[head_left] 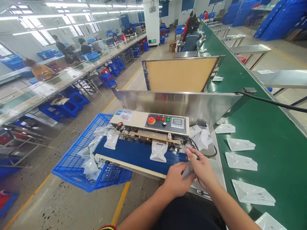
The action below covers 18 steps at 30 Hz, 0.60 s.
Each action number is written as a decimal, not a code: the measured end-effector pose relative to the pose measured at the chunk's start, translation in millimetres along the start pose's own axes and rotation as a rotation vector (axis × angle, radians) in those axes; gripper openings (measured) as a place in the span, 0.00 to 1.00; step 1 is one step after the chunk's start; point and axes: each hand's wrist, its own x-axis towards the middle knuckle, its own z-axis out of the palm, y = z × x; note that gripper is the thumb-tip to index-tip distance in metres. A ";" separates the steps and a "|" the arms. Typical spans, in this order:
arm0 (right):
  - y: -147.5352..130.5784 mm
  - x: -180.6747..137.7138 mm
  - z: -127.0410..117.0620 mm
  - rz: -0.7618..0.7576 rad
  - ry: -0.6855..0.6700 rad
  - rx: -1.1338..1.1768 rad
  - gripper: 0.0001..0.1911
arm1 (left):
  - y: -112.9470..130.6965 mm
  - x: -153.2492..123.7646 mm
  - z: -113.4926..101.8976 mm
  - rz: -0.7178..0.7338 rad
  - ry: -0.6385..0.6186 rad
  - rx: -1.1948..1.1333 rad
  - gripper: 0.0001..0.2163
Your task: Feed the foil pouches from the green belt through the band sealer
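Observation:
Both of my hands meet at the near right end of a sealing machine's blue belt (134, 152). My left hand (176, 182) and my right hand (202, 169) are closed together on one small clear plastic pouch (187, 171), held edge-up between the fingers. Two other pouches ride the belt: one (158, 151) in the middle under the sealing head, another (111, 140) near the far left end. The machine's control panel (166, 122) with a red button sits just behind the belt.
A blue plastic crate (72, 163) with sealed pouches sits off the belt's left end. More pouches (201, 137) are piled right of the machine. Several pouches (241, 161) lie on the green conveyor (268, 134) on my right. Other people work at benches far left and ahead.

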 end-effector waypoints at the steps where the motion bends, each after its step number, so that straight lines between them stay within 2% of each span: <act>1: -0.4 -1.8 0.9 -0.014 -0.006 0.092 0.42 | -0.1 4.9 5.9 -0.018 0.022 -0.023 0.14; 4: 3.1 -2.5 -10.9 -0.076 0.030 0.227 0.41 | -7.3 19.3 12.9 -0.114 0.156 -0.106 0.20; 7: 13.2 -4.0 -31.6 -0.106 0.022 0.008 0.34 | -15.1 25.9 13.6 -0.157 0.160 -0.219 0.25; 9: 20.7 -6.0 -41.8 -0.127 0.000 -0.145 0.31 | -17.8 27.5 16.3 -0.147 0.137 -0.215 0.25; 12: 31.5 -4.8 -51.2 -0.143 0.083 -0.247 0.27 | -22.4 33.6 25.6 -0.164 0.138 -0.139 0.25; 15: 43.4 6.2 -59.0 -0.062 0.214 -0.266 0.22 | -32.8 47.8 36.9 -0.358 0.262 -0.184 0.27; 18: 54.1 23.2 -61.2 0.015 0.252 -0.273 0.20 | -46.7 62.3 42.3 -0.496 0.351 -0.261 0.28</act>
